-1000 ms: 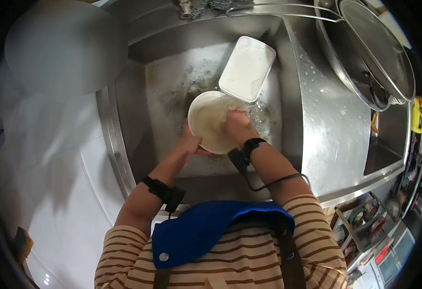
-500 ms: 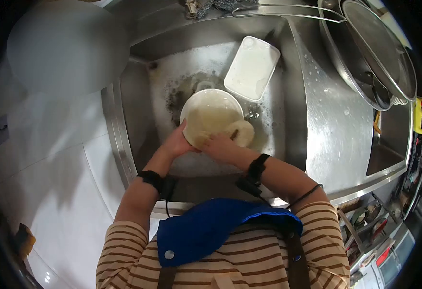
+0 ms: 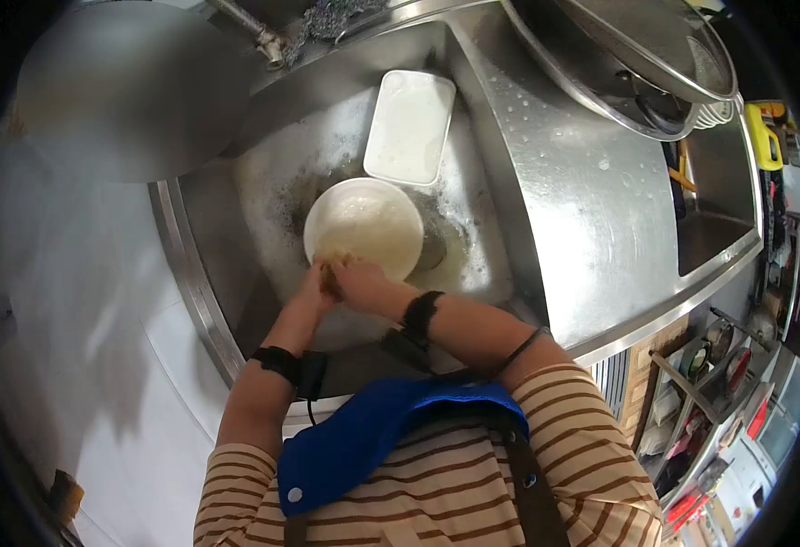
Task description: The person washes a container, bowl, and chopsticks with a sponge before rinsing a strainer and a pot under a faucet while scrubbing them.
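A round white bowl [image 3: 377,219] sits tilted in the soapy sink, its inside wet and cream-coloured. My left hand [image 3: 309,294] is closed at its near-left rim, fingers mostly hidden. Pressed close beside it, my right hand [image 3: 362,283] bends its fingers over the same edge. A small yellowish-brown pad [image 3: 330,277] shows between the two hands, under the right fingers. Beyond the bowl, a white rectangular tray [image 3: 409,128] lies in the suds. To the right of the bowl, a round shape [image 3: 434,248] shows partly under the water.
Steel walls surround the sink [image 3: 500,201]. On the right, a wet drainboard [image 3: 592,210] carries large metal pans and strainers [image 3: 637,64]. A tap [image 3: 270,47] and a steel-wool scourer [image 3: 336,16] are at the back. A yellow jug [image 3: 765,137] stands far right.
My view has swung, shifting the sink leftward. My right hand has moved across to the bowl's left rim, beside my left hand. The smaller round dish no longer shows above the water.
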Available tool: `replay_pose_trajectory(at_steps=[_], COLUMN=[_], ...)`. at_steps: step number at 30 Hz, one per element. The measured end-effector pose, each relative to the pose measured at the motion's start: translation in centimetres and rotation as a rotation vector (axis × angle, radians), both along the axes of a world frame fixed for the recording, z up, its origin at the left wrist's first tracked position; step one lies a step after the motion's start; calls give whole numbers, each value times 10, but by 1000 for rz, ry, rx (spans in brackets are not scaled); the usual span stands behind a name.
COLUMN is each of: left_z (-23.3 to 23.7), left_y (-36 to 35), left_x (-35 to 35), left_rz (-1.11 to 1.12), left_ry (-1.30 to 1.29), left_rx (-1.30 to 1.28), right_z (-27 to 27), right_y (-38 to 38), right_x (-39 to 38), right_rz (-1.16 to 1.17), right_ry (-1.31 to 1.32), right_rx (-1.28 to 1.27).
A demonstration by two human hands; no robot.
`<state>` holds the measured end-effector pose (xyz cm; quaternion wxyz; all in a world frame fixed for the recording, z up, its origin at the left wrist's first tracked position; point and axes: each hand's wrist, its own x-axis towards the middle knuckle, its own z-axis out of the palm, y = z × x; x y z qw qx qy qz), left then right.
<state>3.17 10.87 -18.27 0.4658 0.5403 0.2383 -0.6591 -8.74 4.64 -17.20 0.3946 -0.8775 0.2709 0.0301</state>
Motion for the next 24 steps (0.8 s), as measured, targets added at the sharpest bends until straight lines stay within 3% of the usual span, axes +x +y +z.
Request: replay_pose_trajectory(at_steps=[1,5,7,8,10,12,14,16,17,19,20,22,24], left_z=[5,-59,-70,-51,4,-10,-7,-39,-46,-55,-46,-6,18], left_y=[-3,17,14,9,-27,-38,-52,-54,-57,-57,-58,-69,-63], left_x=[6,54,75,68,25,-7,-45,-43,-38,-32,-28,-13,7], left_rz=[2,-62,-295,-289,-1128,-1456,-1681,-1386,-1378,-1354,-1358,-960,-487], left_ry=[-89,-248,-844,-852,-1928,-1687,-1649,-1494,-1504,-1746,-1741,-1699,-1094], left_rx=[196,82,94,103,377,124,46,36,54,-5,2,-190,-288], right_z=[1,-22,-9,-1,9,3,-16,-34,-72,-39,-15,27,42], right_y=[-3,-71,-109,-122,-137,-133,-117,-91,-79,-93,-94,-96,-74], right_x=[-12,-59,-75,-83,-92,-96,-99,-89,-89,-75,-73,-63,-50], right_rz=[71,184,-147,-257,-395,-430,-460,-349,-260,-146,-141,-311,-387], right_ry=[-145,377,412,486,512,525,532,661,642,661,662,285,3], right_rx=[-51,-243,-219,-235,-201,-163,-153,-189,-162,329,334,373,50])
